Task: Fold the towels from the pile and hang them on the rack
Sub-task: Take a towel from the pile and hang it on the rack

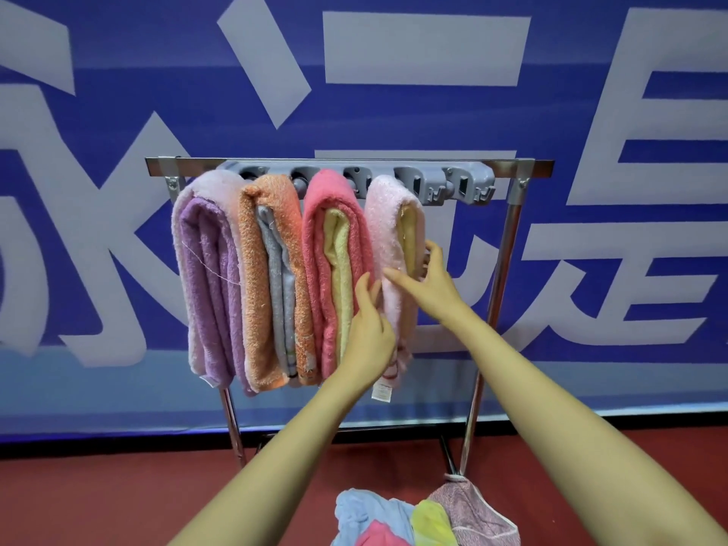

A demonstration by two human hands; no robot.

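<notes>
Several folded towels hang side by side on a metal rack [508, 246]: a purple towel [208, 285], an orange towel [272, 285], a coral-pink towel [335, 269] and, rightmost, a pale pink towel [388, 238] with a yellow inner layer. My left hand [368, 333] lies with straight fingers against the pale pink towel's left edge, beside the coral one. My right hand [427, 279] holds that towel's right side, thumb in front and fingers curled round behind it. A pile of loose towels [425, 520] lies at the bottom of the view.
A grey hook strip [453, 187] runs along the rack's top bar; its right part carries no towel. A blue banner wall [394, 112] stands right behind the rack. The floor [118, 502] is red. The rack's right post stands just right of my right hand.
</notes>
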